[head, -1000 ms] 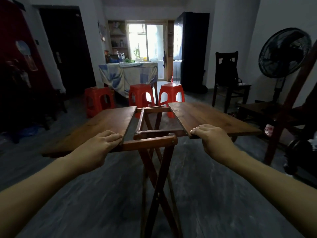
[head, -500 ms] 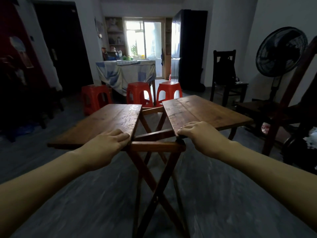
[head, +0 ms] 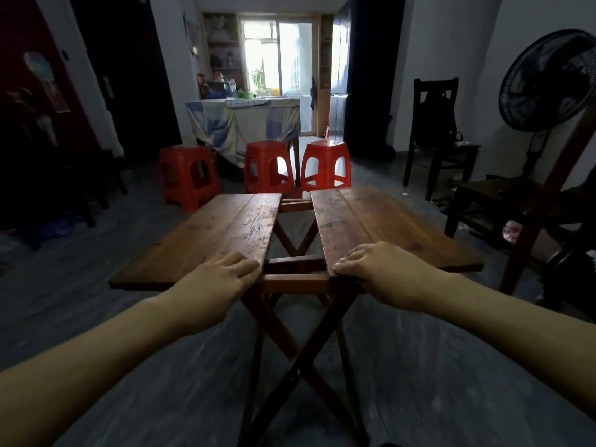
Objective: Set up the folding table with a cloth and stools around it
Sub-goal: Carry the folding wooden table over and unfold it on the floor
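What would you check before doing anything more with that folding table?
1. Left hand rests on the left tabletop half: ok.
2. Right hand grips the right tabletop half: ok.
3. Fingertips away from the gap between the halves: not ok, both sets sit at the inner edges.
4. Crossed legs spread in an X: ok; locked, cannot tell.
5. Both halves level: ok, roughly.
6. Red stools apart from the table: ok, they stand behind it.
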`<state>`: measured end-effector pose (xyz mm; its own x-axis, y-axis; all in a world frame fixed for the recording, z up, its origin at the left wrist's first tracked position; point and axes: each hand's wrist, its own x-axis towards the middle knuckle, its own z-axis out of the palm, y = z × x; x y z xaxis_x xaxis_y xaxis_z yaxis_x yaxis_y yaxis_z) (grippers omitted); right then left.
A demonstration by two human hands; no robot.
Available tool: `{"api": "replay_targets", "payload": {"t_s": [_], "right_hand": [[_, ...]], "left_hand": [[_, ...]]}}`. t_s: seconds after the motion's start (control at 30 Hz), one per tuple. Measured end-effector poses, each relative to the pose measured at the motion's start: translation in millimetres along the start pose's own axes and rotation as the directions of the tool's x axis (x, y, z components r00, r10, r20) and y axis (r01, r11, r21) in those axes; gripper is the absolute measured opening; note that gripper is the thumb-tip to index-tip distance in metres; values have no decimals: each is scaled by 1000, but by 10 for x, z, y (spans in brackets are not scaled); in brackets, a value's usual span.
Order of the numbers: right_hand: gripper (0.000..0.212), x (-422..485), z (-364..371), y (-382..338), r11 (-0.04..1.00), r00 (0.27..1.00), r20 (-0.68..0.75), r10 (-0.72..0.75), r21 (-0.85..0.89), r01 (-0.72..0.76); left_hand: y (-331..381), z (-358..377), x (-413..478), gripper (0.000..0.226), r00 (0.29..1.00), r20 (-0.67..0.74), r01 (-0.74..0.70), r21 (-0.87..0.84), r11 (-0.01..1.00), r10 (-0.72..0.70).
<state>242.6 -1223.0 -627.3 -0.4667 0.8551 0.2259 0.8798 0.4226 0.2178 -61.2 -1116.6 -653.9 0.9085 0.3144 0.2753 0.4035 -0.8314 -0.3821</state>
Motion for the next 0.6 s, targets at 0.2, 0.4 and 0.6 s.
{"api": "replay_targets", "payload": {"t_s": [0.2, 0.4, 0.6], "right_hand": [[37, -61, 126, -124, 999, 1000, -21, -1, 38, 2], [36, -120, 289, -268, 996, 1000, -24, -9, 94, 12], [36, -160, 428, -312, 991, 999, -46, 17, 137, -10]], "left_hand": [[84, -3, -17, 67, 1000, -3, 10, -30, 999, -10], [281, 75, -42, 61, 1000, 20, 5, -98, 995, -3], [388, 165, -63, 55, 1000, 12, 14, -154, 988, -13]]}}
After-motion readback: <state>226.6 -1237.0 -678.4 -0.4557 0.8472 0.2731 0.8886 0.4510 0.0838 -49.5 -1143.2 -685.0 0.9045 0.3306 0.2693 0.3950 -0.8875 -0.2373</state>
